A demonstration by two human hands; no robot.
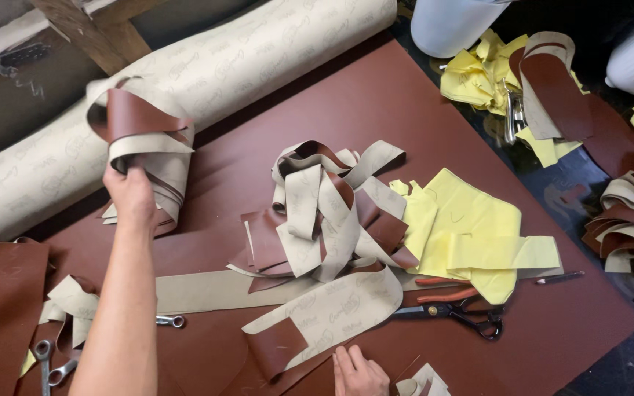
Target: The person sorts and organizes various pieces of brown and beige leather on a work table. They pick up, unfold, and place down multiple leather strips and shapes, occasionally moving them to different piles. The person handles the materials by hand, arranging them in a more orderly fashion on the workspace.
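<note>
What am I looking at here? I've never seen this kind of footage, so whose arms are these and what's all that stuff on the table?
There is one picture, from a camera worn on a person's head, looking down at their own bare hands. The left hand grips a bundle of curled brown strips with beige backing. The right hand rests on the brown sheet covering the table. In the middle lies a pile of similar strips, beside yellow pieces, black scissors and orange-handled pliers. A large beige roll lies behind.
</note>
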